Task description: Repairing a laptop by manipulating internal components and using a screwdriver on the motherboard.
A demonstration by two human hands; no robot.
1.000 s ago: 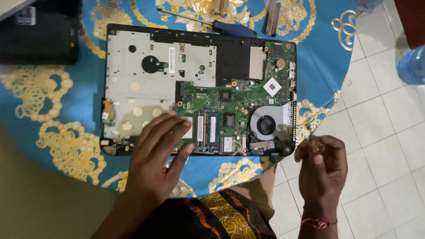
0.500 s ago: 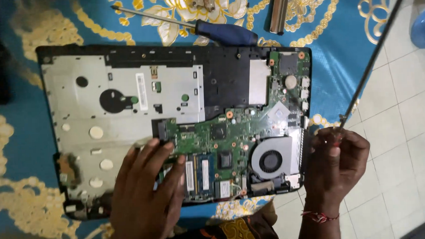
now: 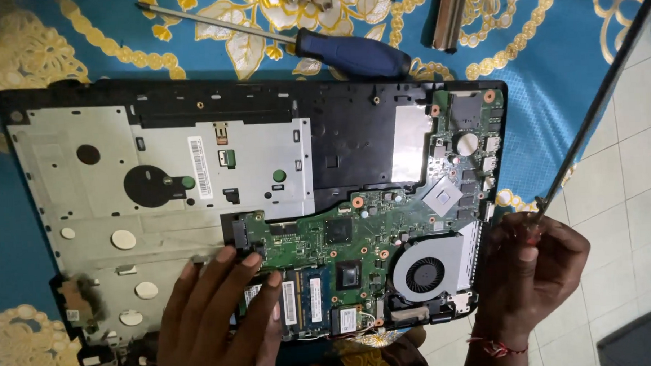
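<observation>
An opened laptop base (image 3: 160, 203) lies on a blue and gold cloth (image 3: 546, 89), its green mainboard (image 3: 342, 254) and round grey fan (image 3: 424, 273) showing. My left hand (image 3: 215, 317) rests flat on the lower part of the base, fingertips touching the left edge of the mainboard next to the memory modules (image 3: 308, 299). Just off the laptop's right edge, my right hand (image 3: 532, 266) is closed around the lower end of a long thin dark rod (image 3: 597, 101) that slants up to the top right corner.
A screwdriver with a blue handle (image 3: 350, 52) and a long shaft lies on the cloth above the laptop. A brown metal bar (image 3: 449, 13) sits at the top. White tiled floor (image 3: 629, 194) is at the right, beyond the table edge.
The view has moved closer to the laptop, which now fills the frame. My left hand stays on the base. The thin rod in my right hand came into view, slanting up to the right.
</observation>
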